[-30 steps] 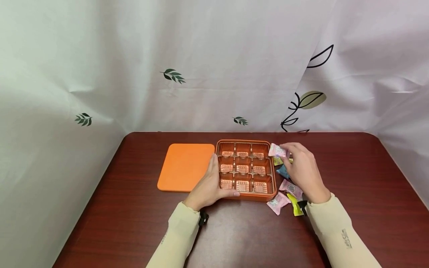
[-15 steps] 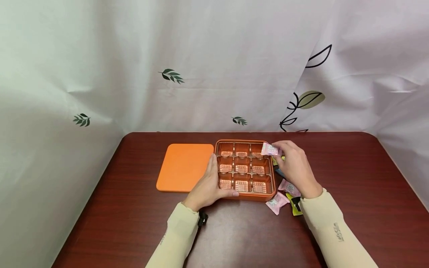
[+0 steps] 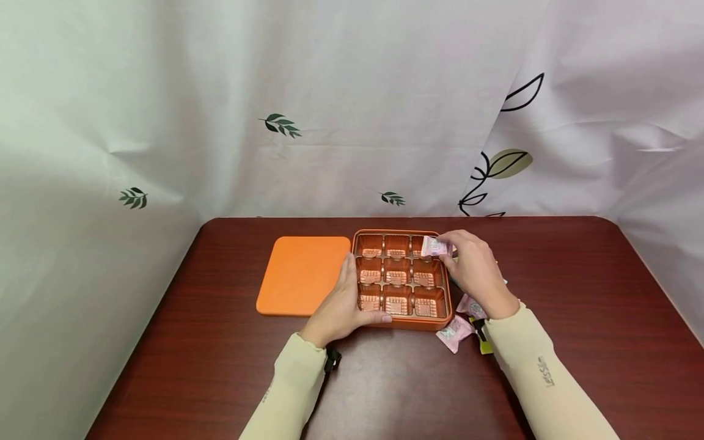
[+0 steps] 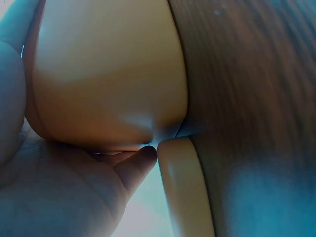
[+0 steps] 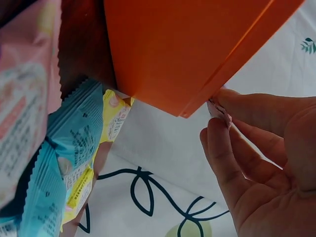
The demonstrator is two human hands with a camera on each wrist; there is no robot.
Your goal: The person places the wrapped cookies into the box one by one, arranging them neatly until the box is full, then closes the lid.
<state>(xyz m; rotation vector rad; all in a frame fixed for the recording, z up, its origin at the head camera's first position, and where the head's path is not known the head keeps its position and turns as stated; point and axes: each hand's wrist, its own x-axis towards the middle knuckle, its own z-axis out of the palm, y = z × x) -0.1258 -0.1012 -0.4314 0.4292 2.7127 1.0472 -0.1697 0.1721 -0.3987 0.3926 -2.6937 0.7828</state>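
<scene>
An orange box (image 3: 409, 325) with a copper-coloured insert of several square compartments sits on the table. My left hand (image 3: 340, 305) rests against its near left corner, fingers straight along the left side and thumb along the front wall. In the left wrist view, the hand (image 4: 64, 182) lies against the box's side (image 4: 113, 64). My right hand (image 3: 477, 269) pinches a pink-wrapped candy (image 3: 433, 246) between thumb and fingertips over the far right compartment. The right wrist view shows the hand (image 5: 266, 148) with the candy's wrapper edge (image 5: 219, 112) beside the box's rim.
An orange lid (image 3: 304, 275) lies flat left of the box. Several wrapped candies lie along the box's right side, among them a pink one (image 3: 455, 333), a yellow one (image 3: 485, 346) and a blue one (image 5: 79, 123). A patterned white curtain (image 3: 330, 122) hangs behind the table.
My right hand has moved left with the pink candy, from beside the box's far right corner to over the far right compartment. The left hand and box have stayed put.
</scene>
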